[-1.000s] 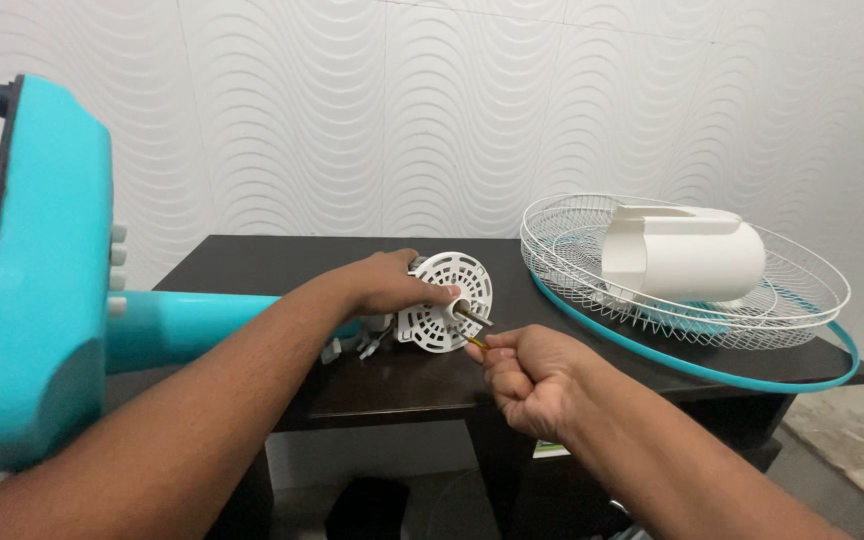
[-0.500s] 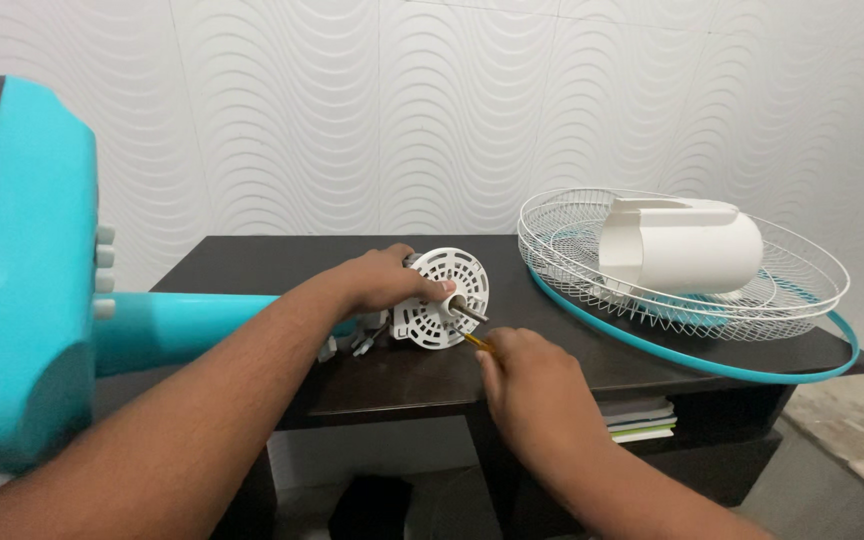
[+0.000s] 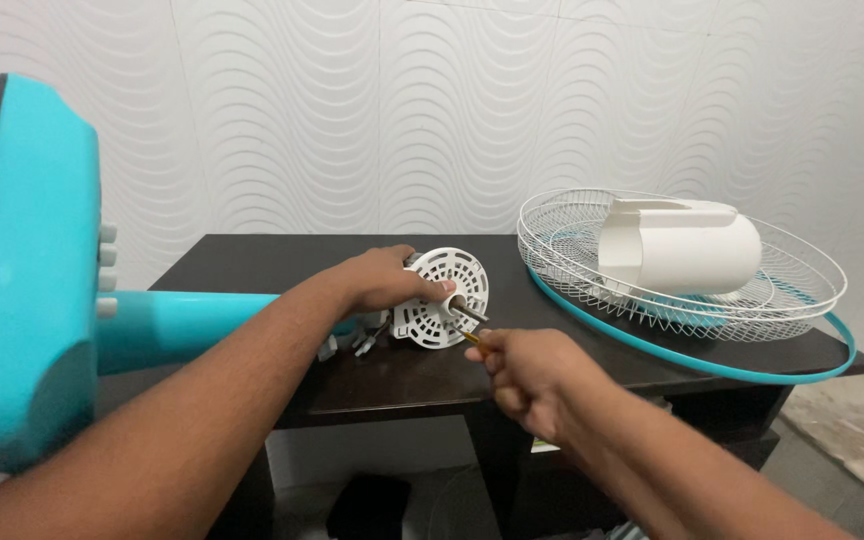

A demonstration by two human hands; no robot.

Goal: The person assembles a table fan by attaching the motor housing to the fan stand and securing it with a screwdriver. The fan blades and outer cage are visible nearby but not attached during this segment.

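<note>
While lying across the dark table (image 3: 252, 262), teal fan stand (image 3: 182, 325) with its big teal base (image 3: 27, 280) tipped up at the left edge. Farther right, white wire guards (image 3: 802, 280) stacked flat, a teal ring (image 3: 712, 365) under them, a white motor cover (image 3: 682, 247) resting inside. Wavy white wall (image 3: 432, 110) behind. Near the table's middle, white slotted motor housing (image 3: 442, 300) at the stand's head, metal shaft (image 3: 470, 312) poking toward the camera. Left hand (image 3: 387, 280) wrapped over the housing's top and side, fingers closed on it. Right hand (image 3: 527, 375) fisted just below the shaft, gripping a screwdriver (image 3: 474, 339), only its yellow stub showing, tip close beside the housing's face.
</note>
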